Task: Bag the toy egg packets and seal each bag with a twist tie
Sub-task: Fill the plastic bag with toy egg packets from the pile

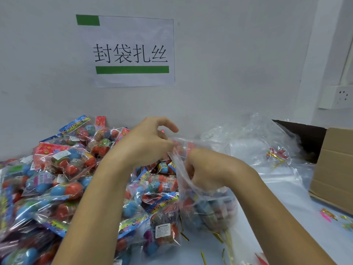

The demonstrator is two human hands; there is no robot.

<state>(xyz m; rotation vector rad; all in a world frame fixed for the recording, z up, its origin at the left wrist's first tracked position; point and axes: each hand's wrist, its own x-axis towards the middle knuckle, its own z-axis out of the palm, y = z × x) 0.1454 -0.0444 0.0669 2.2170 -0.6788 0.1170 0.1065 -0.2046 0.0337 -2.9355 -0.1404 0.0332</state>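
Mid-frame, both hands pinch the clear bag [202, 188] of toy eggs – left hand [147, 144] on the mouth, right hand [206, 169] curled round the neck – so gather the neck tight before taking a twist tie [217, 236] off the bench [277, 217].

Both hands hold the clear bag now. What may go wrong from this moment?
1. The right hand grips the clear bag only at its neck, while the left hand pinches the top edge; a loose grip may let the filled bag slip and spill.
2. The gold twist ties lie under the bag, so reaching for one could free the neck.
3. The packet pile crowds the bag; a packet may slide off.
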